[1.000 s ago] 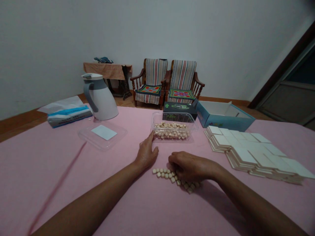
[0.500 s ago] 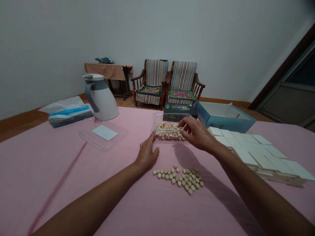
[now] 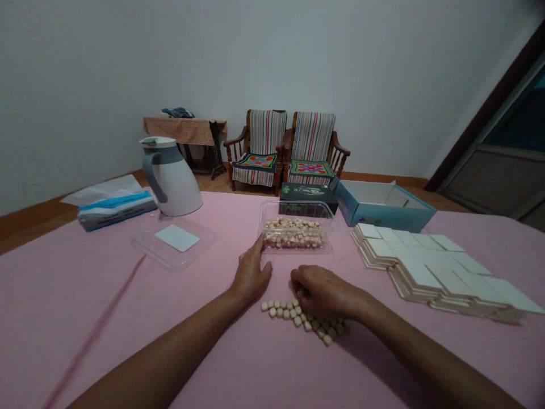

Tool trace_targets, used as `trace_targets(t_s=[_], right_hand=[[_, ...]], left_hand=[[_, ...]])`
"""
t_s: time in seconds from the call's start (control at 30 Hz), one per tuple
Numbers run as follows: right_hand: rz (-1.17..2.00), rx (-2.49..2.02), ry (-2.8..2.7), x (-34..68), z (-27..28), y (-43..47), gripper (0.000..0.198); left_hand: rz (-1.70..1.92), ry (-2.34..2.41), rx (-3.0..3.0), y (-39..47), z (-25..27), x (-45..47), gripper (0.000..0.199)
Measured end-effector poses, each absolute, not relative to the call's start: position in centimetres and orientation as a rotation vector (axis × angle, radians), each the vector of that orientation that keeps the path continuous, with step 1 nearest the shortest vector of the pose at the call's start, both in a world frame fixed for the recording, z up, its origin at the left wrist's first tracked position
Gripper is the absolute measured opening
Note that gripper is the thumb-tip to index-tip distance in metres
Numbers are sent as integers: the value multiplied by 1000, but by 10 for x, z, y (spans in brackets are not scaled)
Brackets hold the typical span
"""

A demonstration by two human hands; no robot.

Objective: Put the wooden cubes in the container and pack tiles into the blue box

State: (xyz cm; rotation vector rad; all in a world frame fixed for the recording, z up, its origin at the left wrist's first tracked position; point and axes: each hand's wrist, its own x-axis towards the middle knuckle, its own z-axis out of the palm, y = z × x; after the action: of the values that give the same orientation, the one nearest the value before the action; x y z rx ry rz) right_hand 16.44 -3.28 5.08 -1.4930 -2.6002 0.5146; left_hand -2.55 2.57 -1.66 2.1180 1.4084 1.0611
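A clear plastic container holds a heap of small wooden cubes. My left hand rests on the cloth with its thumb spread, its fingertips at the container's front left corner. On the cloth in front lies a patch of loose wooden cubes, laid close together, partly in rows. My right hand is low over the far side of that patch, hiding some cubes. Its fingers are curled and pinched downward; what is between the fingertips is hidden.
Stacked white square tiles lie to the right. Behind them stand a light blue open box and a black box. On the left are a clear lid, a white jug and a tissue pack, all on pink cloth.
My right hand has left the container and come down toward me to the loose cubes. My left hand stays by the container. The view has shifted slightly.
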Motion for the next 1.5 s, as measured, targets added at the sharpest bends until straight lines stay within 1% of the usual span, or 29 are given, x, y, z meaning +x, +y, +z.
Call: trace_targets(t_s=[0.1, 0.27, 0.37, 0.47, 0.57, 0.67, 0.73, 0.8, 1.0, 1.1, 1.2, 1.37, 1.43, 1.5], right_hand=[[440, -1469, -2485, 172, 62, -20, 8], [138, -1434, -2162, 185, 91, 14, 13], [81, -1450, -2048, 189, 101, 21, 14], [207, -1492, -2180, 192, 103, 9, 10], [476, -1540, -2435, 196, 96, -11, 12], [684, -1554, -2548, 198, 87, -27, 12], [761, -1524, -2563, 197, 80, -32, 13], [768, -1495, -2581, 194, 72, -34, 13], [642, -1410, -2601, 183, 49, -35, 16], [574, -1406, -2563, 182, 49, -34, 12], [481, -1381, -2442, 185, 63, -21, 12], [135, -1355, -2071, 194, 99, 14, 16], [118, -1378, -2002, 198, 107, 18, 15], [197, -1427, -2086, 202, 108, 13, 8]], left_hand=[[1062, 1408, 2122, 26, -17, -25, 73], [1053, 1406, 2115, 26, -16, -26, 72], [1047, 1399, 2112, 26, -17, -27, 72], [1027, 1401, 2120, 26, -17, -28, 72], [1021, 1427, 2113, 27, -17, -27, 72], [1022, 1438, 2109, 27, -17, -26, 72], [1028, 1431, 2113, 27, -17, -26, 71], [1033, 1423, 2115, 27, -17, -26, 71], [1032, 1420, 2101, 27, -17, -27, 71], [1028, 1432, 2098, 28, -18, -27, 72], [1021, 1424, 2116, 28, -19, -27, 72], [1017, 1415, 2113, 29, -19, -27, 71], [1011, 1415, 2114, 29, -18, -28, 71], [1010, 1405, 2121, 29, -17, -28, 71]])
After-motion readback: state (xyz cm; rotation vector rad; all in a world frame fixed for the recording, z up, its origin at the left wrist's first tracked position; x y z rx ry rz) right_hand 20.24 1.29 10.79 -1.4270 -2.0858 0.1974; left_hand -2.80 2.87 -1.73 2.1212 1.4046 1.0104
